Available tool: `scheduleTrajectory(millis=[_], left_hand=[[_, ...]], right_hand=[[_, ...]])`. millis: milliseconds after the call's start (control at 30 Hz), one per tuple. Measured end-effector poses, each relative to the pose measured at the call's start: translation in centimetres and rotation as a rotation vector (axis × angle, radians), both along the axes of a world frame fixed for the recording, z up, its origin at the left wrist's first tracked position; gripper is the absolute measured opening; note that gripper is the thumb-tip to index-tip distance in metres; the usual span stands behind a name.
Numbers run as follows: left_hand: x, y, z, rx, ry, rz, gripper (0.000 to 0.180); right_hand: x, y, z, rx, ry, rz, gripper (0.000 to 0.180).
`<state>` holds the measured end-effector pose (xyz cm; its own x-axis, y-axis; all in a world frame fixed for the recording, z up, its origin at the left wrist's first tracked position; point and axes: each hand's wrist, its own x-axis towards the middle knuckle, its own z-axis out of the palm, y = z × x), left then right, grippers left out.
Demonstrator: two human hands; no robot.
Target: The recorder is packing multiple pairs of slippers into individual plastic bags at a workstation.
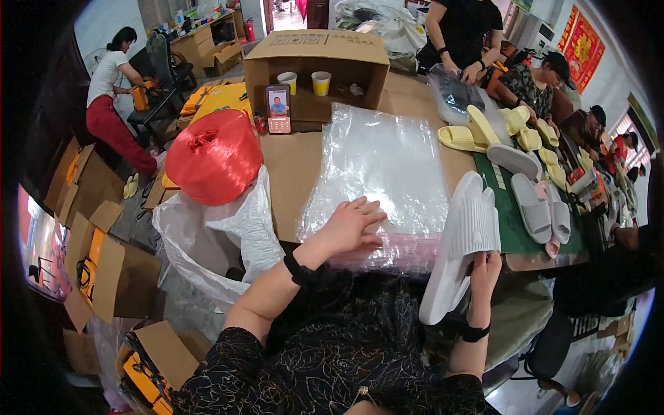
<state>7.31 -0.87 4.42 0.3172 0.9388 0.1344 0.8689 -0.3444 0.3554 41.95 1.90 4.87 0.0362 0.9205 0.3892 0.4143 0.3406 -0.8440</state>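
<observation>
Slippers (462,242), a white pair held together, stand on edge at the near right of the surface (290,166), gripped from below by the right hand (484,266) with fingers curled round their lower edge. Just left of them lies a stack of clear bags (384,159); the left hand (351,225) presses flat on its near end, fingers spread. A red twine spool (214,155) sits to the far left, above a white sack (235,228). Yellow and grey slippers (526,166) lie further right on a green mat (512,221).
</observation>
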Motion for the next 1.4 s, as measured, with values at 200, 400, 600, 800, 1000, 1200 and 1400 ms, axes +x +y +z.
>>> scheduleTrajectory(millis=[200, 400, 600, 800, 1000, 1200, 1400], left_hand=[[0.1, 0.2, 0.7, -0.044, -0.283, -0.033, 0.055], [-0.1, 0.2, 2.0, -0.010, -0.146, -0.010, 0.051], [-0.3, 1.1, 0.0, 0.027, -0.022, 0.000, 0.042], [0.3, 2.7, 1.0, -0.006, -0.468, 0.250, 0.020], [-0.2, 4.2, 1.8, -0.080, -0.674, 0.333, 0.024], [-0.4, 3.6, 2.6, 0.102, -0.588, 0.230, 0.018], [2.4, 1.7, 4.9, 0.409, -0.272, -0.069, 0.019]], right_hand=[[2.0, -1.6, -0.3, -0.019, 0.036, 0.007, 0.023], [2.4, -3.2, -0.4, -0.064, 0.063, -0.034, 0.019], [1.7, -4.5, 0.1, -0.058, 0.002, 0.052, 0.017], [-3.1, -6.3, 4.4, 0.054, -0.236, 0.351, 0.032], [-5.3, -6.0, 3.4, 0.055, -0.499, 0.519, 0.028], [-5.2, -5.2, 2.3, 0.012, -0.673, 0.335, 0.027], [-7.0, -4.6, 2.5, 0.105, -0.666, 0.396, 0.030]])
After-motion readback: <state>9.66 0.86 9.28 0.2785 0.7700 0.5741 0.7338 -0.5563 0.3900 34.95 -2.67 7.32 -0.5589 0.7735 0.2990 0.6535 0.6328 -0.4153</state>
